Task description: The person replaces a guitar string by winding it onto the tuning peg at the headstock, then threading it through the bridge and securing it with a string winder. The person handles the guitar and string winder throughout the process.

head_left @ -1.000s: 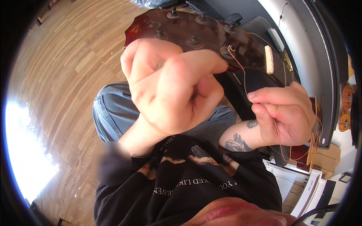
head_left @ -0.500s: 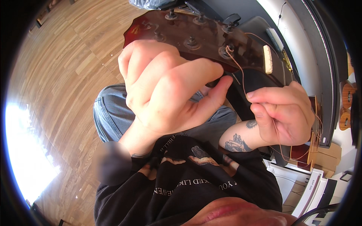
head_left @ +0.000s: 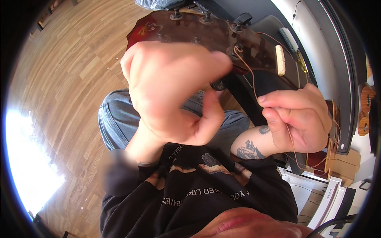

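Note:
A guitar headstock (head_left: 190,29), dark brown with a reddish edge, lies across the upper middle with several tuning posts on its face. My left hand (head_left: 166,91) is over its near edge, blurred by motion. Its thumb and index finger are apart, beside a dark tuning knob (head_left: 218,84); any touch is unclear. My right hand (head_left: 299,119) pinches a copper-coloured guitar string (head_left: 252,75) between thumb and index finger. One end loops at the tuning post (head_left: 235,51) nearest the pale nut (head_left: 280,60); the rest trails below my right hand.
Below the hands are my jeans-clad legs (head_left: 119,115) and black printed shirt. Wooden floor (head_left: 79,63) stretches to the left. A keyboard (head_left: 337,59) runs along the right side, with a cardboard box (head_left: 347,164) and white equipment (head_left: 323,202) at lower right.
My left thumb has swung down and left, widening its gap from the index finger and uncovering the tuning knob. The headstock has shifted slightly left. My right hand keeps its pinch nearly in place.

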The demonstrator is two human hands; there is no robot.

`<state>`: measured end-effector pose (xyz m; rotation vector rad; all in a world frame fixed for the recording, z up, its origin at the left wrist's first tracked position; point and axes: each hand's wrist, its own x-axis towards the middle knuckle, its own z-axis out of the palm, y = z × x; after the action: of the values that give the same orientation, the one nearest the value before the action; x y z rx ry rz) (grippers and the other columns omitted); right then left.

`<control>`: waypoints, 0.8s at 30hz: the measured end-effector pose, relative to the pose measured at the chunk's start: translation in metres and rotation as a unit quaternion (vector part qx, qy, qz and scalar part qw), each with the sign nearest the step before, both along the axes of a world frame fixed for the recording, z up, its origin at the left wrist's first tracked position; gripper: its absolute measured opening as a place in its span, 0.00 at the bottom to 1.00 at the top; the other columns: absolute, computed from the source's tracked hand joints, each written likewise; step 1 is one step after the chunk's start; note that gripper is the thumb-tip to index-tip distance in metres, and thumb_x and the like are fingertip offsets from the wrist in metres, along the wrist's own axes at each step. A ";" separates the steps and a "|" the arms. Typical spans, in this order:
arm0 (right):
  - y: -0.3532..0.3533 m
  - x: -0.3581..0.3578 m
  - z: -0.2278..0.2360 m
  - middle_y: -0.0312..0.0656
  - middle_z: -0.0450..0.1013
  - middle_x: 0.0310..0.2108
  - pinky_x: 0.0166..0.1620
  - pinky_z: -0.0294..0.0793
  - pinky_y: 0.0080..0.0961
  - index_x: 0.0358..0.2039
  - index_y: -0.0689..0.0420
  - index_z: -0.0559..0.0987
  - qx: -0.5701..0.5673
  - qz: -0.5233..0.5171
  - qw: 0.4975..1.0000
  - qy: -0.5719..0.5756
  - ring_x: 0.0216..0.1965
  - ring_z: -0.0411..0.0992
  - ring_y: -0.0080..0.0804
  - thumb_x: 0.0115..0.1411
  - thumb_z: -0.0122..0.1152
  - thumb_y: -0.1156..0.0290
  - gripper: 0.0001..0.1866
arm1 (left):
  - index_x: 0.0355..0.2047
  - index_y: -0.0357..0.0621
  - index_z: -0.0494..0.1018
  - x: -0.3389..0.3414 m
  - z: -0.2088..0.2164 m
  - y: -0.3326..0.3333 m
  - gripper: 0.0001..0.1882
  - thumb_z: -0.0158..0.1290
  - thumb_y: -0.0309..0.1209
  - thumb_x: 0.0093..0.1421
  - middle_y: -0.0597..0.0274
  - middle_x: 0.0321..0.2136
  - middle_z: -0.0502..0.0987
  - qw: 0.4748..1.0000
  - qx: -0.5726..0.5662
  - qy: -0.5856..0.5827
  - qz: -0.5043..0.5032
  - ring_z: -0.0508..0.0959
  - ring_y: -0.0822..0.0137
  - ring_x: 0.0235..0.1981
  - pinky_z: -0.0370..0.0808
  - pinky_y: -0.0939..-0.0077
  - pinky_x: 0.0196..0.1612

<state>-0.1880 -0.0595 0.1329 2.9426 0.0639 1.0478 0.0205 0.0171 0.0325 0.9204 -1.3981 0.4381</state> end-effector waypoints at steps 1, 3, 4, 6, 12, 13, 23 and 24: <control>0.000 -0.001 0.002 0.47 0.82 0.23 0.24 0.57 0.23 0.27 0.58 0.76 -0.002 -0.002 1.000 0.005 0.19 0.76 0.29 0.50 0.75 0.77 0.11 | 0.46 0.34 0.73 -0.001 0.001 0.001 0.27 0.64 0.23 0.41 0.63 0.24 0.79 1.000 0.011 -0.011 0.019 0.73 0.69 0.27 0.70 0.66 0.45; 0.001 -0.002 0.003 0.47 0.82 0.24 0.24 0.57 0.24 0.27 0.58 0.76 -0.003 -0.005 1.000 0.011 0.19 0.77 0.29 0.51 0.75 0.78 0.11 | 0.44 0.36 0.75 -0.001 0.000 0.000 0.27 0.66 0.24 0.39 0.66 0.24 0.80 0.999 0.011 -0.023 0.041 0.73 0.68 0.28 0.69 0.64 0.46; 0.002 -0.002 0.004 0.47 0.82 0.24 0.24 0.57 0.24 0.28 0.59 0.76 -0.002 -0.008 1.000 0.012 0.19 0.77 0.29 0.51 0.74 0.78 0.11 | 0.44 0.37 0.75 -0.003 -0.003 -0.001 0.26 0.65 0.24 0.40 0.67 0.23 0.80 0.999 0.001 -0.012 0.043 0.72 0.68 0.29 0.69 0.64 0.47; 0.003 -0.001 0.006 0.47 0.82 0.24 0.24 0.57 0.24 0.28 0.59 0.76 -0.002 -0.009 1.000 0.019 0.20 0.77 0.29 0.51 0.74 0.78 0.11 | 0.42 0.39 0.76 -0.010 -0.006 -0.005 0.23 0.65 0.23 0.43 0.69 0.22 0.79 0.998 -0.016 0.026 0.048 0.72 0.68 0.30 0.67 0.62 0.51; 0.003 -0.002 0.006 0.47 0.82 0.24 0.24 0.57 0.23 0.28 0.59 0.76 -0.001 -0.005 1.000 0.029 0.20 0.77 0.29 0.52 0.74 0.78 0.11 | 0.36 0.45 0.80 -0.018 -0.005 0.002 0.15 0.63 0.21 0.45 0.72 0.20 0.78 0.996 0.038 0.026 0.070 0.70 0.67 0.33 0.63 0.58 0.59; 0.003 -0.001 0.005 0.47 0.82 0.24 0.24 0.57 0.23 0.28 0.59 0.76 -0.001 -0.005 1.000 0.027 0.19 0.77 0.29 0.52 0.74 0.78 0.11 | 0.36 0.45 0.81 -0.018 -0.007 0.000 0.15 0.64 0.22 0.44 0.72 0.20 0.79 0.997 0.027 0.030 0.063 0.71 0.67 0.33 0.63 0.58 0.59; 0.002 -0.002 0.004 0.47 0.82 0.24 0.25 0.56 0.23 0.28 0.58 0.76 0.003 -0.009 1.000 0.026 0.19 0.76 0.28 0.51 0.75 0.78 0.11 | 0.23 0.49 0.73 -0.016 -0.013 -0.008 0.14 0.70 0.21 0.45 0.72 0.17 0.72 0.996 -0.024 0.045 0.066 0.70 0.64 0.27 0.68 0.58 0.53; 0.002 -0.002 0.004 0.47 0.82 0.24 0.25 0.56 0.23 0.28 0.58 0.76 0.003 -0.009 1.000 0.027 0.19 0.76 0.28 0.51 0.75 0.78 0.11 | 0.22 0.49 0.73 -0.016 -0.013 -0.009 0.14 0.70 0.21 0.45 0.71 0.16 0.71 0.996 -0.031 0.039 0.075 0.70 0.63 0.27 0.69 0.58 0.53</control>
<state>-0.1898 -0.0571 0.1373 2.9709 0.0332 0.9692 0.0043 0.0084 0.0198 0.9859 -1.2427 0.5491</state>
